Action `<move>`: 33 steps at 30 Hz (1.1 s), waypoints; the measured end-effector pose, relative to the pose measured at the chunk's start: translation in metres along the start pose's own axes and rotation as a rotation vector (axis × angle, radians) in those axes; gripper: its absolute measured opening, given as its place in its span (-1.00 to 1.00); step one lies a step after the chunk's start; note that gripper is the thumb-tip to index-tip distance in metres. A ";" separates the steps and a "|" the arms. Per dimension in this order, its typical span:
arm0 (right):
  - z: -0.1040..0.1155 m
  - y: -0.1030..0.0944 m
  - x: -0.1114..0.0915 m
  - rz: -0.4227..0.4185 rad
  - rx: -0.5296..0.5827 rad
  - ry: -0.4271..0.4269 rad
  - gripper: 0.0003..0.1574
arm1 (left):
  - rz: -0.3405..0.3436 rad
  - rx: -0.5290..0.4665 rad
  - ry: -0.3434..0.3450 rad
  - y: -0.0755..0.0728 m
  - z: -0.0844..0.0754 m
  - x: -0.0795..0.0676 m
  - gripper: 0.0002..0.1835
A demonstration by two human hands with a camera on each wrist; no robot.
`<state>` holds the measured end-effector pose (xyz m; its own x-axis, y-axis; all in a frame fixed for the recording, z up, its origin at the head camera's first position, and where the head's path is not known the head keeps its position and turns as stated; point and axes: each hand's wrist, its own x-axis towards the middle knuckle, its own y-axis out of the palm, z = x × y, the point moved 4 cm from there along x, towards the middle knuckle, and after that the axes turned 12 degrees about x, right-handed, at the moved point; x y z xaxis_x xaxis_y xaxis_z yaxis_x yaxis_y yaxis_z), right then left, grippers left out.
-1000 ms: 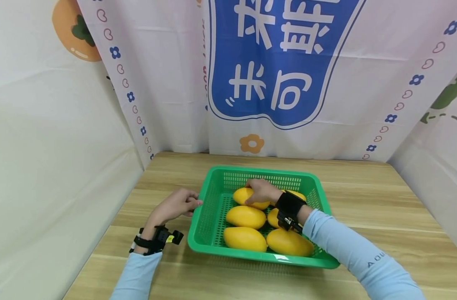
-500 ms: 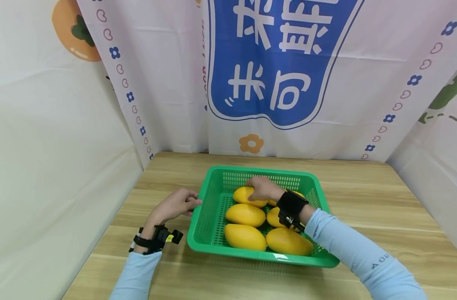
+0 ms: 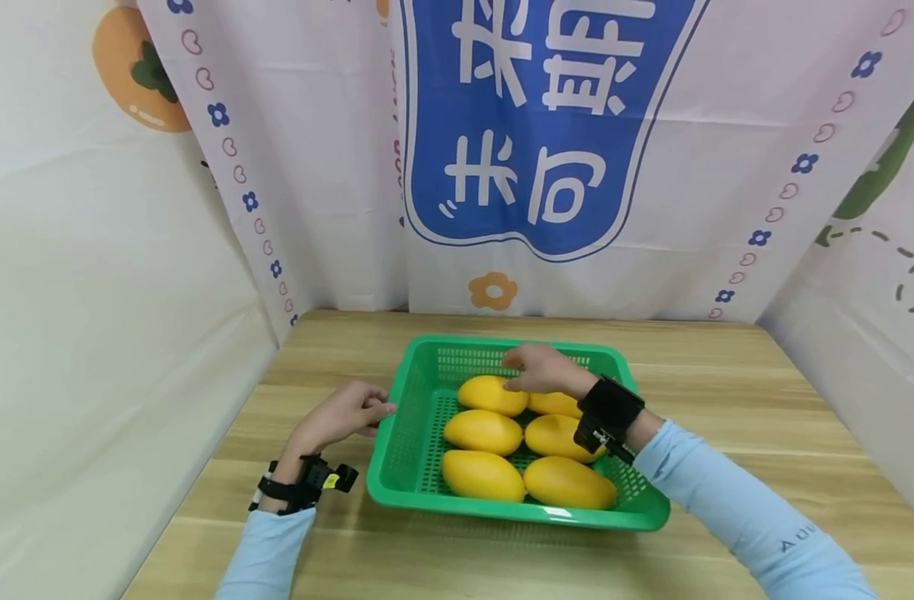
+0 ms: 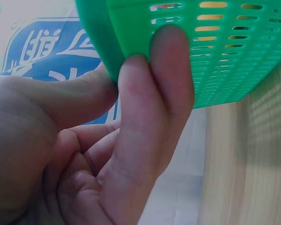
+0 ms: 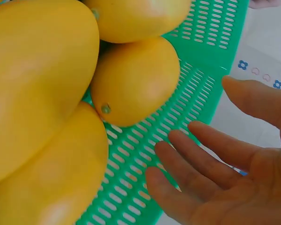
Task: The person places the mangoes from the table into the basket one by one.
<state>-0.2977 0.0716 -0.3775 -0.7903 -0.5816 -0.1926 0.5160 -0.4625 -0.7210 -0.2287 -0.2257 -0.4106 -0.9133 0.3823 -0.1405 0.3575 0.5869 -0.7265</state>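
Several yellow mangoes [image 3: 482, 433] lie in two columns inside a green plastic basket [image 3: 387, 454] with slotted walls. My left hand [image 3: 350, 410] pinches the basket's left rim, thumb on the rim and two fingers against the outer wall, as the left wrist view shows. Over the far part of the basket is my right hand [image 3: 542, 368], holding nothing, its fingers spread and apart from the fruit in the right wrist view. Nearest to it is the far left mango [image 3: 492, 395]. The far right mango [image 3: 554, 404] is partly hidden below the hand and wrist.
The basket stands on a wooden table [image 3: 726, 417]. Behind the table hangs a white printed cloth [image 3: 337, 208] with a blue panel, and more cloth borders both sides. A strip of bare basket floor [image 3: 432, 467] shows left of the mangoes.
My right hand has let go of the far left mango and risen slightly up and right. That mango stays in the basket. My left hand keeps its hold; the head view has shifted slightly.
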 end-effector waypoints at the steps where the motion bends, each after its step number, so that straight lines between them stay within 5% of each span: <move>1: 0.000 -0.001 -0.001 0.001 0.009 0.000 -0.37 | -0.002 0.001 -0.001 -0.001 0.001 0.000 -0.73; 16: -0.003 -0.017 -0.027 0.010 0.102 -0.010 -0.34 | -0.007 0.001 0.008 -0.001 0.000 0.000 -0.73; 33: -0.008 -0.030 -0.049 -0.048 0.071 -0.091 -0.35 | -0.010 0.003 0.013 -0.001 -0.002 -0.002 -0.73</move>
<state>-0.2774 0.1196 -0.3519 -0.7828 -0.6149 -0.0954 0.5031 -0.5353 -0.6785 -0.2265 -0.2255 -0.4084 -0.9141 0.3859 -0.1248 0.3481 0.5886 -0.7296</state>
